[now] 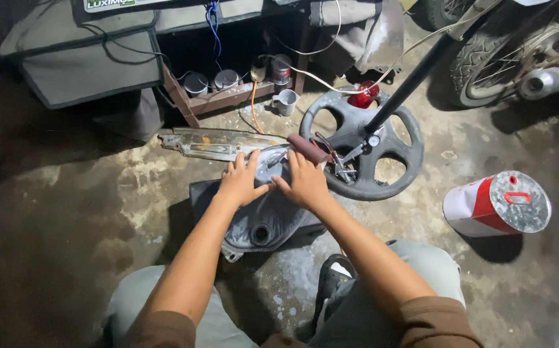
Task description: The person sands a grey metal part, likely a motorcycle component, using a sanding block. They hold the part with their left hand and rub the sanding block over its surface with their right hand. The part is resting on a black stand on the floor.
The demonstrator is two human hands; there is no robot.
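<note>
While both palms press flat, fingers spread, the left hand [239, 182] and right hand [305, 182] rest on a grey moulded panel [263, 219] at frame centre, holding nothing; pliers [334, 158] lie unused on the wheel [363, 145] just right, so work looks early.

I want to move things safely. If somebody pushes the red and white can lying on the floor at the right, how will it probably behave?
The red and white can lies on its side on the concrete floor, so it would likely roll rather than slide. Its lid looks like metal, so it is probably stiff and not fragile. How full or heavy it is cannot be told.
</note>
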